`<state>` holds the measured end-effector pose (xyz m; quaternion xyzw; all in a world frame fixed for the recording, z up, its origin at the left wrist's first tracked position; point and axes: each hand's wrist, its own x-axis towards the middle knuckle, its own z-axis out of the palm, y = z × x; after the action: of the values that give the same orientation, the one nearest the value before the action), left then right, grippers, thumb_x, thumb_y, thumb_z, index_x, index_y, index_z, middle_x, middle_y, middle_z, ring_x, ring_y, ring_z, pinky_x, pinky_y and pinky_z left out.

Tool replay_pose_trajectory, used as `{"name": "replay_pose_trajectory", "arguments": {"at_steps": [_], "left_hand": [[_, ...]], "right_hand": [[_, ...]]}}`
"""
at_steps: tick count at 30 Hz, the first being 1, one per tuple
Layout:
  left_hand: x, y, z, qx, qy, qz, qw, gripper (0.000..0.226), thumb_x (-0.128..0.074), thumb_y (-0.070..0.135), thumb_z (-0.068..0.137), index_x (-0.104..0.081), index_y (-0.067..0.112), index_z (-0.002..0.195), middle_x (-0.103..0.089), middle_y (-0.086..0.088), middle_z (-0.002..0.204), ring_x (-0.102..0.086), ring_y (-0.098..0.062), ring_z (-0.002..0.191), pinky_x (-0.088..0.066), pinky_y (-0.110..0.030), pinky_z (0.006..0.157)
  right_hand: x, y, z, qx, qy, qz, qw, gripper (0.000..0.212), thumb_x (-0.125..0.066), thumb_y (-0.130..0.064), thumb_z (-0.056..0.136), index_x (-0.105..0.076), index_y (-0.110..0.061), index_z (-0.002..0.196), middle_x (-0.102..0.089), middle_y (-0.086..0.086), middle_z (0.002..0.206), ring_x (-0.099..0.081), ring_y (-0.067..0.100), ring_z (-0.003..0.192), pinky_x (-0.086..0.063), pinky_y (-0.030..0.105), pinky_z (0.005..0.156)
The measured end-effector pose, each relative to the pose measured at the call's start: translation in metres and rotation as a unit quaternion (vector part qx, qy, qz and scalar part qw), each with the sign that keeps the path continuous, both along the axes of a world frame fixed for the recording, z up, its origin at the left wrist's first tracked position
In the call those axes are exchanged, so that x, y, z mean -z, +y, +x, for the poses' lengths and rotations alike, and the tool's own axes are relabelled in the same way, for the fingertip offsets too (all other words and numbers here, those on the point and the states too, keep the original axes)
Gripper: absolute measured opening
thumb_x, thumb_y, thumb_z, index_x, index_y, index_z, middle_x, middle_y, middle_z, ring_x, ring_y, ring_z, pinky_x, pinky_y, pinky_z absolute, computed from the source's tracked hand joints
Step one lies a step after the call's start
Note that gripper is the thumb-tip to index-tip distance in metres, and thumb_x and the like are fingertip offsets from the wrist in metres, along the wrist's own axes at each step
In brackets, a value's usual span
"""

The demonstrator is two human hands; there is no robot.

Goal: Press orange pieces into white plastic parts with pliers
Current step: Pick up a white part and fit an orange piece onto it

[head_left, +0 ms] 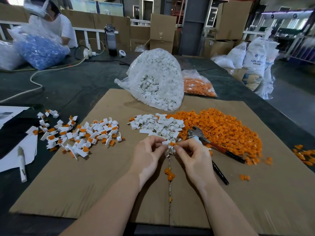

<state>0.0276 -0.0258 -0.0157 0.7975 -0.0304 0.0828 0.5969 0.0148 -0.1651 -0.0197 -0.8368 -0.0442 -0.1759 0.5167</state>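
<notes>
My left hand pinches a white plastic part just above the cardboard sheet. My right hand pinches a small orange piece against that part. The pliers lie on the cardboard right of my hands, jaws by the orange heap, black handles pointing toward me. A heap of loose white parts lies just beyond my fingers. Joined white-and-orange parts are spread to the left.
A clear bag of white parts and a bag of orange pieces stand behind the heaps. Stray orange pieces lie near my wrists. A marker and papers lie left. Another person handles a bag of blue parts far left.
</notes>
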Motion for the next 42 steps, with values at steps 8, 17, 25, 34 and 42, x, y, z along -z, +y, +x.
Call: {"name": "replay_pose_trajectory", "arguments": {"at_steps": [8, 17, 25, 34, 42], "left_hand": [[-0.0049, -0.0001, -0.0045, 0.026, -0.012, 0.025, 0.999, 0.006, -0.065, 0.012, 0.085, -0.065, 0.014, 0.09, -0.062, 0.005, 0.076, -0.055, 0.0, 0.069, -0.039, -0.004, 0.062], [0.0002, -0.0017, -0.0055, 0.037, -0.005, 0.067, 0.997, 0.005, -0.065, 0.017, 0.086, -0.068, 0.015, 0.089, -0.067, 0.004, 0.081, -0.059, -0.009, 0.078, -0.043, -0.013, 0.068], [0.0005, 0.0011, -0.002, 0.03, -0.003, 0.044, 0.999, 0.006, -0.062, 0.018, 0.088, -0.068, 0.019, 0.088, -0.067, 0.006, 0.079, -0.061, -0.007, 0.08, -0.044, -0.014, 0.071], [-0.0025, 0.0033, -0.0023, 0.029, 0.029, -0.015, 0.999, 0.013, -0.06, 0.013, 0.089, -0.068, 0.015, 0.098, -0.069, -0.001, 0.09, -0.065, -0.018, 0.089, -0.051, -0.033, 0.085], [-0.0031, 0.0038, -0.0024, 0.027, 0.002, 0.03, 0.999, 0.013, -0.06, 0.015, 0.089, -0.069, 0.014, 0.098, -0.067, 0.003, 0.09, -0.059, -0.005, 0.084, -0.041, -0.006, 0.068]], "right_hand": [[0.0025, 0.0028, -0.004, 0.023, -0.016, -0.107, 0.994, 0.02, -0.067, -0.022, 0.084, -0.056, -0.021, 0.067, -0.05, -0.01, 0.053, -0.048, 0.006, 0.056, -0.035, 0.018, 0.048], [0.0042, 0.0034, -0.0048, 0.021, -0.025, -0.139, 0.99, 0.023, -0.067, -0.013, 0.081, -0.053, -0.012, 0.063, -0.046, -0.01, 0.051, -0.047, 0.003, 0.054, -0.035, 0.016, 0.049], [0.0036, 0.0021, -0.0027, -0.01, -0.019, -0.092, 0.996, 0.014, -0.068, -0.022, 0.083, -0.065, -0.015, 0.071, -0.058, -0.009, 0.06, -0.053, 0.005, 0.061, -0.039, 0.017, 0.053], [0.0049, 0.0031, -0.0026, -0.02, -0.068, -0.056, 0.996, 0.021, -0.074, -0.014, 0.078, -0.066, -0.02, 0.097, -0.055, -0.01, 0.074, -0.052, 0.005, 0.069, -0.044, 0.014, 0.061], [0.0017, 0.0033, -0.0046, -0.022, -0.136, -0.124, 0.983, 0.014, -0.074, -0.007, 0.077, -0.072, -0.014, 0.09, -0.06, -0.004, 0.079, -0.053, 0.005, 0.071, -0.049, 0.027, 0.063]]}}
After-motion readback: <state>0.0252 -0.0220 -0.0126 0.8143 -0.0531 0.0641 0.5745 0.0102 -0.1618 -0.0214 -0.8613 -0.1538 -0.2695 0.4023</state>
